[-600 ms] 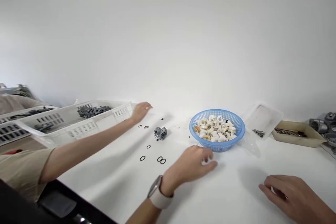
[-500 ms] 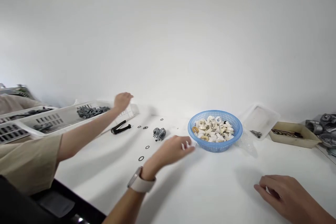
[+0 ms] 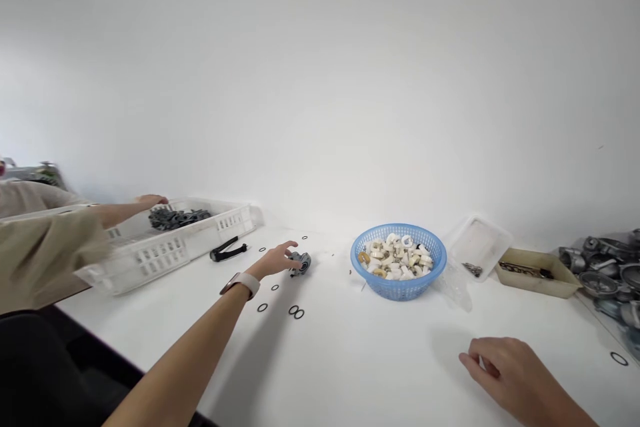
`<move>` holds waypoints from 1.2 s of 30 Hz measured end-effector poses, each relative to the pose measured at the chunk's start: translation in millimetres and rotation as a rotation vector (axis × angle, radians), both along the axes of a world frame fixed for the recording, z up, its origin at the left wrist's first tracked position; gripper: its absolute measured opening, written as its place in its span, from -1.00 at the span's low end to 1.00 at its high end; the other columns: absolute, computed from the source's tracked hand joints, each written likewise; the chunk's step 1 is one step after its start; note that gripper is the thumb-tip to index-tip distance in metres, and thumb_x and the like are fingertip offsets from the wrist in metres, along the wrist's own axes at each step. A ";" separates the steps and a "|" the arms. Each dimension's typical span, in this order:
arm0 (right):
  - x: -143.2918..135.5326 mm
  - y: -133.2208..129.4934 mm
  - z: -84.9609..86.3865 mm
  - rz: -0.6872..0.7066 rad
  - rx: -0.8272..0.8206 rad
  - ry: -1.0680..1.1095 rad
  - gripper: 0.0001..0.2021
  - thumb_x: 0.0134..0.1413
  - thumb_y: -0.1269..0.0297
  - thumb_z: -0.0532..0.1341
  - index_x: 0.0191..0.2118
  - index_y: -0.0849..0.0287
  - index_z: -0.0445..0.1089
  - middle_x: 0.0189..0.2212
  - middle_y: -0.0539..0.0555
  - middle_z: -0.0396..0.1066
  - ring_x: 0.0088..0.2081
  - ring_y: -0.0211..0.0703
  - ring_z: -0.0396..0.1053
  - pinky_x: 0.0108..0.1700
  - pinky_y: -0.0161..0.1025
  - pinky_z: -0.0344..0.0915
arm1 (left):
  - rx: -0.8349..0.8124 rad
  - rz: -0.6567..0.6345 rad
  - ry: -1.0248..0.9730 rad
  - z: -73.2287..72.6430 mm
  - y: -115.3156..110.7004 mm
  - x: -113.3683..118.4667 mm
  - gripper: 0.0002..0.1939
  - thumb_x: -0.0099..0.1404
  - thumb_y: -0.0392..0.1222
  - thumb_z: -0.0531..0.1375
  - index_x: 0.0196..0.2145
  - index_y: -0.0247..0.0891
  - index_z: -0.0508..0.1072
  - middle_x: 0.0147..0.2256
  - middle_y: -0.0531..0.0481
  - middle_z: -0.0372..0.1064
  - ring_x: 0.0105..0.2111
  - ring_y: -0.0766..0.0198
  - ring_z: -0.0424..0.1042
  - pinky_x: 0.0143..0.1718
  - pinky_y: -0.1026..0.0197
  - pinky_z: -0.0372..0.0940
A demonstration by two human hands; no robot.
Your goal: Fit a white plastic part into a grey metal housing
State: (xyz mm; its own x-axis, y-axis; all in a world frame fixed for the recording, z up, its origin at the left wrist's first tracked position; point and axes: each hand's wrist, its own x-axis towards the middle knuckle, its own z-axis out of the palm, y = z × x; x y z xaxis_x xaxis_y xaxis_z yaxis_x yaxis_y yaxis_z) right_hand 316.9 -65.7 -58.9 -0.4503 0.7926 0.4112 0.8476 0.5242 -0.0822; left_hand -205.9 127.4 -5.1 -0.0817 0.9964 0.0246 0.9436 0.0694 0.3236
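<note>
Left hand (image 3: 274,260) reaches out, fingers spread loose, touching small grey metal part (image 3: 301,262) mid-counter; not yet lifted. Right hand (image 3: 505,367) rests near right on counter (image 3: 390,360), loosely curled, holding nothing visible. Black O-rings (image 3: 295,311) lie loose just nearer; none fitted yet.

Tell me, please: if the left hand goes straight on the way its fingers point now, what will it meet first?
The left hand points right and away, and the grey metal part lies right at its fingertips, so it would meet that first. They look to be touching already, though depth is hard to judge.
</note>
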 end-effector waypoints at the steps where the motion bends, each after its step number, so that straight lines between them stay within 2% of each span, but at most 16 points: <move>1: -0.1 0.3 -0.2 0.000 -0.007 -0.002 -0.61 0.33 0.28 0.10 -0.56 0.12 0.06 -0.68 -0.10 0.25 -0.65 -0.28 0.25 -0.53 -0.31 0.00 | 0.007 -0.001 0.000 -0.7 1.0 0.7 -0.65 0.48 -0.10 0.24 0.14 -0.27 0.41 0.08 -0.15 0.40 -0.04 0.06 0.49 -0.05 -0.06 0.47; 4: -0.9 0.8 -0.7 -0.001 -0.015 -0.013 -0.61 0.33 0.29 0.10 -0.57 0.12 0.07 -0.68 -0.09 0.26 -0.64 -0.27 0.25 -0.52 -0.30 0.00 | 0.031 -0.009 0.025 -0.5 0.3 5.1 -0.65 0.48 -0.10 0.24 0.13 -0.27 0.41 0.07 -0.15 0.40 -0.05 0.06 0.50 -0.06 -0.06 0.47; 9: -2.8 0.4 -0.1 -0.022 -0.019 -0.043 -0.61 0.34 0.29 0.09 -0.56 0.12 0.07 -0.67 -0.09 0.28 -0.63 -0.28 0.25 -0.51 -0.30 -0.01 | 0.099 -0.058 0.113 6.3 -12.9 20.9 -0.66 0.48 -0.06 0.23 0.11 -0.28 0.41 0.02 -0.13 0.42 -0.12 0.10 0.50 -0.11 -0.02 0.47; 11: -3.8 0.1 0.8 -0.026 -0.023 -0.060 -0.61 0.34 0.29 0.09 -0.56 0.12 0.07 -0.67 -0.09 0.29 -0.63 -0.28 0.25 -0.51 -0.30 -0.01 | 0.144 -0.099 0.153 14.4 -18.4 29.8 -0.63 0.45 -0.03 0.24 0.10 -0.26 0.40 -0.08 -0.10 0.44 -0.20 0.13 0.49 -0.17 0.03 0.44; 14: -6.7 -2.0 3.4 -0.024 -0.031 -0.056 -0.61 0.34 0.30 0.09 -0.57 0.13 0.08 -0.67 -0.09 0.28 -0.63 -0.29 0.22 -0.51 -0.30 -0.01 | 0.236 -0.196 0.207 33.8 -26.1 46.5 -0.52 0.26 -0.05 0.27 0.11 -0.16 0.37 -0.19 -0.06 0.45 -0.30 0.09 0.44 -0.25 0.08 0.36; 16: -10.2 -5.2 7.0 -0.020 -0.053 -0.028 -0.61 0.33 0.29 0.08 -0.57 0.13 0.10 -0.66 -0.09 0.27 -0.62 -0.29 0.20 -0.51 -0.30 -0.01 | 0.310 -0.289 0.236 49.3 -33.8 61.8 -0.46 0.17 -0.08 0.24 0.13 -0.13 0.36 -0.15 -0.09 0.45 -0.26 0.04 0.44 -0.23 0.09 0.33; 19: -16.5 -11.5 16.1 -0.009 -0.144 0.097 -0.66 0.33 0.28 0.09 -0.52 0.12 0.21 -0.61 -0.08 0.30 -0.56 -0.27 0.24 -0.48 -0.30 0.06 | 0.414 -0.440 0.264 68.6 -54.5 94.8 -0.41 0.18 -0.08 0.20 0.19 -0.12 0.32 -0.06 -0.13 0.43 -0.12 -0.03 0.43 -0.13 0.06 0.32; 21: -19.4 -15.2 23.3 -0.010 -0.248 0.262 -0.73 0.32 0.25 0.10 -0.45 0.10 0.33 -0.54 -0.06 0.35 -0.49 -0.24 0.30 -0.43 -0.31 0.16 | 0.495 -0.556 0.269 75.1 -74.9 124.1 -0.42 0.22 -0.09 0.20 0.20 -0.07 0.29 0.00 -0.11 0.41 -0.08 0.00 0.43 -0.07 0.06 0.33; 22: -20.0 -16.5 26.5 -0.015 -0.303 0.366 -0.77 0.32 0.23 0.11 -0.39 0.08 0.39 -0.50 -0.05 0.38 -0.45 -0.22 0.33 -0.40 -0.32 0.22 | 0.621 -0.669 0.267 75.7 -86.5 140.5 -0.45 0.25 -0.13 0.20 0.20 -0.10 0.29 0.01 -0.14 0.41 -0.08 0.01 0.44 -0.09 0.06 0.35; 24: -19.5 -17.9 31.1 -0.012 -0.409 0.590 -0.85 0.30 0.17 0.16 -0.21 0.02 0.47 -0.39 -0.02 0.44 -0.35 -0.18 0.38 -0.28 -0.29 0.34 | 0.903 -0.831 0.239 71.9 -109.8 174.6 -0.52 0.28 -0.22 0.22 0.15 -0.12 0.31 0.01 -0.18 0.41 -0.11 0.03 0.47 -0.14 0.07 0.40; 25: -18.5 -17.8 32.2 0.010 -0.459 0.701 -0.82 0.29 0.12 0.19 -0.10 -0.01 0.48 -0.31 0.01 0.47 -0.29 -0.15 0.41 -0.20 -0.25 0.39 | 1.022 -0.880 0.210 67.7 -120.7 191.4 -0.55 0.28 -0.25 0.23 0.11 -0.13 0.32 -0.01 -0.19 0.42 -0.10 0.03 0.47 -0.15 0.07 0.43; 29: -15.2 -11.6 29.8 0.229 -0.651 1.119 -0.36 0.11 -0.19 0.33 0.25 -0.08 0.32 0.04 0.17 0.43 -0.03 0.01 0.42 0.05 -0.04 0.38 | 1.319 -1.005 0.029 41.4 -151.3 247.0 -0.62 0.20 -0.32 0.32 -0.02 -0.25 0.40 -0.06 -0.22 0.42 -0.07 0.00 0.50 -0.08 -0.02 0.49; 32: -15.5 -4.9 25.5 0.394 -0.766 1.333 -0.15 -0.05 -0.31 0.39 0.31 -0.06 0.26 0.15 0.22 0.37 0.10 0.13 0.38 0.15 0.07 0.29 | 1.364 -1.051 -0.016 19.5 -159.8 270.3 -0.64 0.14 -0.35 0.35 -0.08 -0.28 0.46 0.04 -0.28 0.36 0.01 -0.04 0.47 -0.02 -0.08 0.49; 34: -16.3 -2.3 23.3 0.463 -0.831 1.380 -0.13 -0.08 -0.28 0.43 0.32 -0.05 0.26 0.15 0.22 0.37 0.15 0.17 0.34 0.18 0.11 0.25 | 1.362 -1.085 -0.033 7.1 -160.9 277.6 -0.64 0.13 -0.35 0.36 -0.09 -0.27 0.47 0.08 -0.27 0.32 0.06 -0.04 0.45 0.02 -0.09 0.49; 36: -17.0 -1.9 21.9 0.485 -0.875 1.388 -0.14 -0.09 -0.18 0.48 0.31 -0.05 0.27 0.11 0.20 0.40 0.13 0.17 0.34 0.12 0.07 0.30 | 1.364 -1.111 -0.050 -2.8 -160.3 280.4 -0.65 0.14 -0.34 0.37 -0.10 -0.26 0.47 0.09 -0.26 0.30 0.09 -0.02 0.43 0.06 -0.08 0.48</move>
State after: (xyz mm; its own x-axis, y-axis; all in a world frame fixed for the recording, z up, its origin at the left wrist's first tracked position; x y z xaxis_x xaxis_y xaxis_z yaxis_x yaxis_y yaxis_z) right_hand 299.9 -67.6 -37.0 -0.4060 0.8864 0.2224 -0.3127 0.0940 -0.9452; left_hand 74.5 -32.8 -8.0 0.5340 -0.1514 0.8318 0.3403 -0.8621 -0.3754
